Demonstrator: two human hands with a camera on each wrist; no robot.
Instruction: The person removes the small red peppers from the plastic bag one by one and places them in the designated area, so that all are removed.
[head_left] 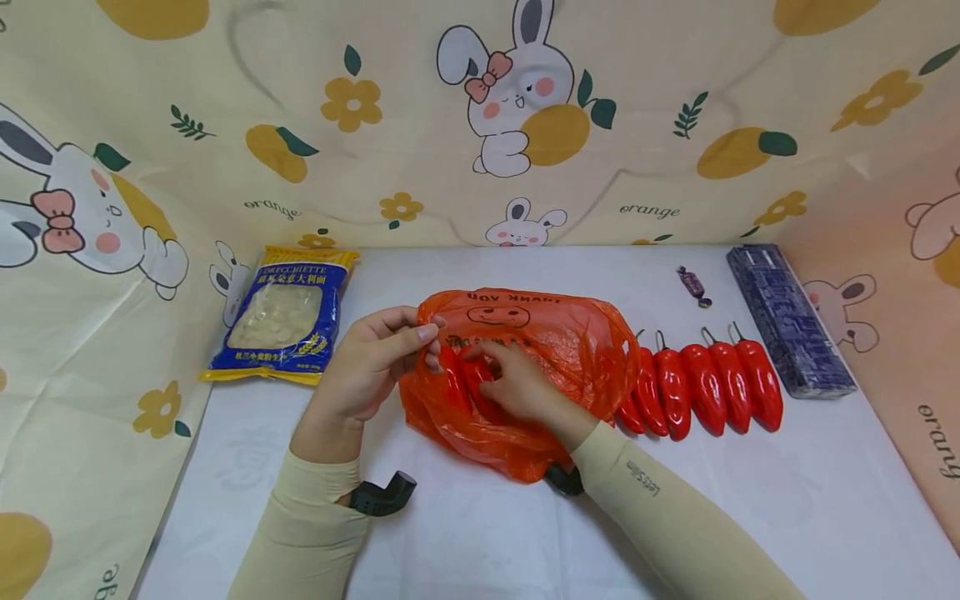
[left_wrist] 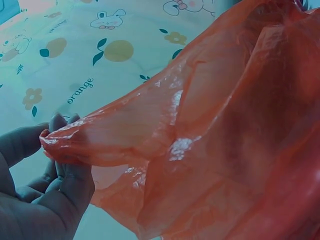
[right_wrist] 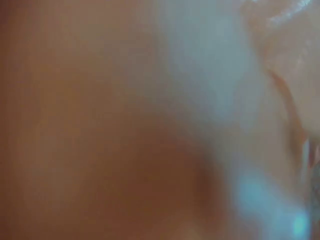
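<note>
A thin red plastic bag [head_left: 585, 333] with a printed smiling face and mirrored lettering lies spread in the middle of the table. My left hand [head_left: 378, 358] pinches its left edge between thumb and fingers; the left wrist view shows the stretched bag corner [left_wrist: 75, 142] in the fingertips. Inside the bag's mouth, my right hand [head_left: 517, 379] has its fingers curled round a glossy red pepper [head_left: 477, 385]. Another red pepper [head_left: 452, 383] lies just left of it in the bag. The right wrist view is mostly blurred and covered by the bag.
Right of the bag, several red peppers [head_left: 705, 387] lie in a row, stems away from me. A wrapped candy [head_left: 693, 287] and a dark blue pack [head_left: 791, 321] sit behind and beside them. At left is a pasta bag [head_left: 281, 312]. Patterned cloth [head_left: 420, 183] walls the table.
</note>
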